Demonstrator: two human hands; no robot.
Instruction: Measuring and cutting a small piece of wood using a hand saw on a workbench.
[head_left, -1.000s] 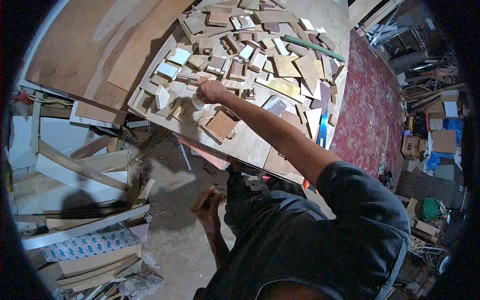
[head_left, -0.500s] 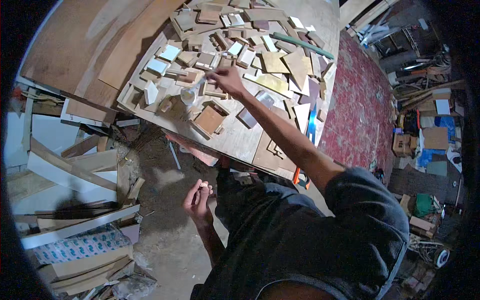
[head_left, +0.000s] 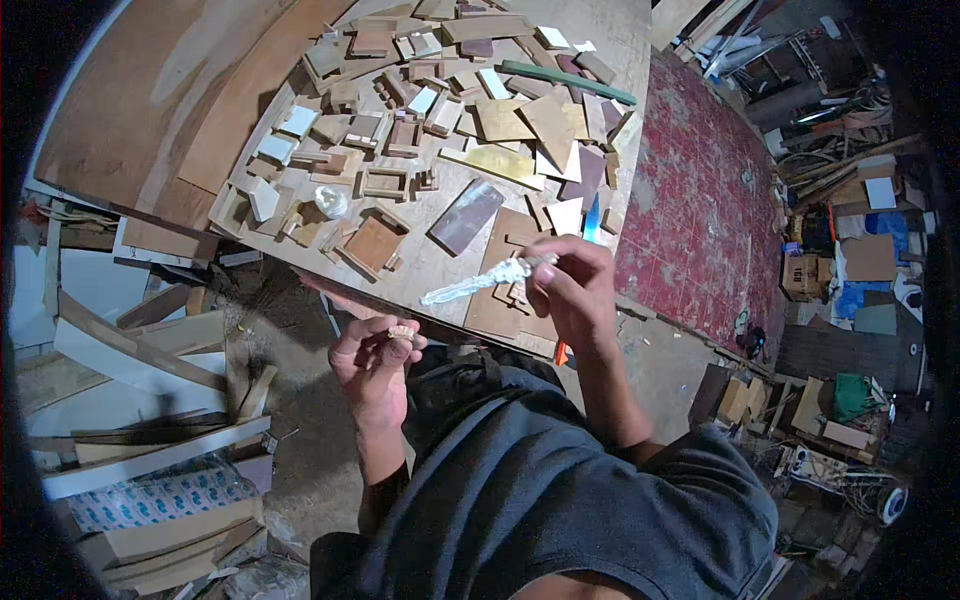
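Note:
My right hand (head_left: 570,290) is raised in front of the table edge and grips a long, clear, crinkled plastic tube (head_left: 475,281) that points left. My left hand (head_left: 375,365) is lower, over my lap, pinching a small pale wooden piece (head_left: 402,332) between fingers and thumb. The two hands are apart, the tube tip ending a little above the left hand. Behind them lies a plywood tabletop (head_left: 440,265) covered with several small wooden blocks and offcuts, including a square brown piece (head_left: 373,245) and a dark rectangular piece (head_left: 467,217).
A small clear lump (head_left: 331,201) sits among the blocks. Long boards and planks (head_left: 150,340) are stacked at the left. A red patterned rug (head_left: 700,190) lies to the right, with boxes and clutter (head_left: 840,270) beyond. A green strip (head_left: 568,81) lies across the far table.
My right hand has drawn back from the blocks on the table toward me, now holding the clear plastic tube. My left hand has risen slightly with the small piece.

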